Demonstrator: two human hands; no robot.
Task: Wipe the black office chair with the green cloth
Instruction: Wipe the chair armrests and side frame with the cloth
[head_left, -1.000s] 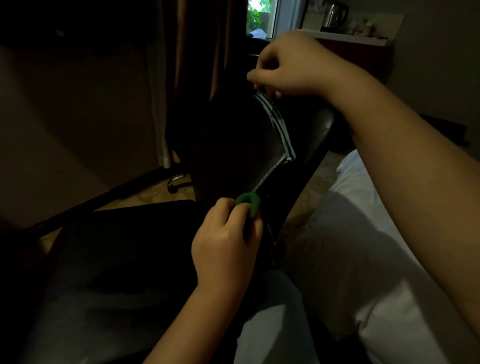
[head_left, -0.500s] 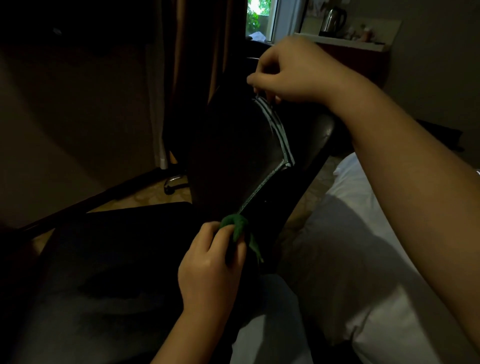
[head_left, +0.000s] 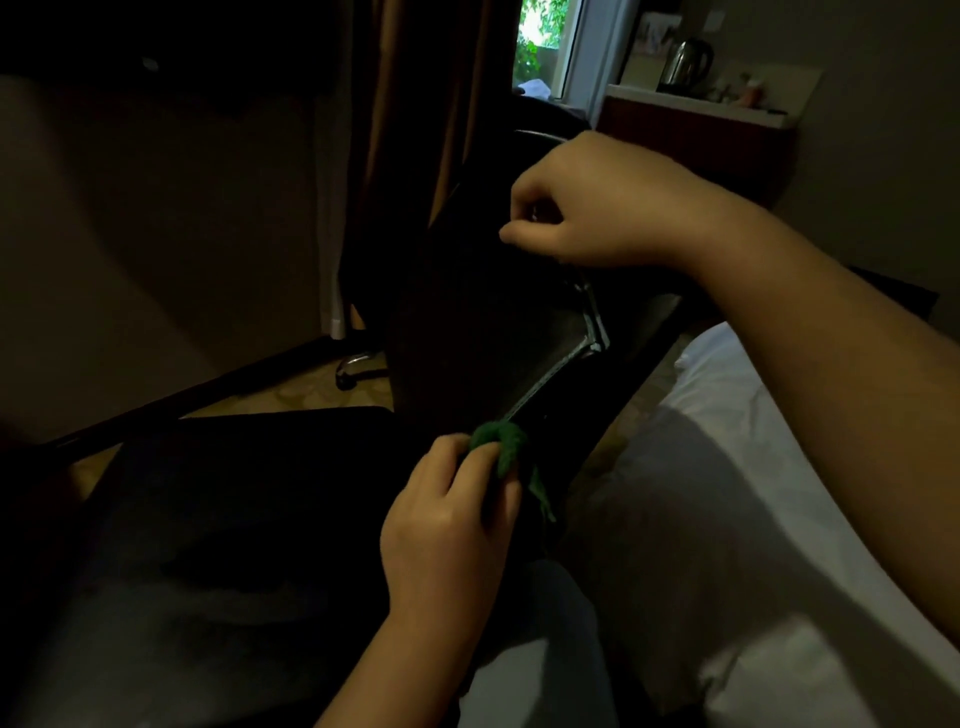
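My L hand (head_left: 451, 525) grips green cloth (head_left: 500, 446) at black office chair (head_left: 483, 332) seam; R hand (head_left: 587, 208) pinches its top edge, I think. Use short, firm strokes.

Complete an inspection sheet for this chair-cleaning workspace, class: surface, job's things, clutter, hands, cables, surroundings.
Surface: black office chair, backrest edged with a pale stitched seam; dim light.
Job's things: green cloth, bunched against the seam low on the backrest.
Clutter: kettle and small items on a far counter.
Hands: left hand grips the cloth; right hand pinches the backrest's upper edge.
Cables: nothing seen.
Surroundings: white bed on the right, brown curtain, window behind.
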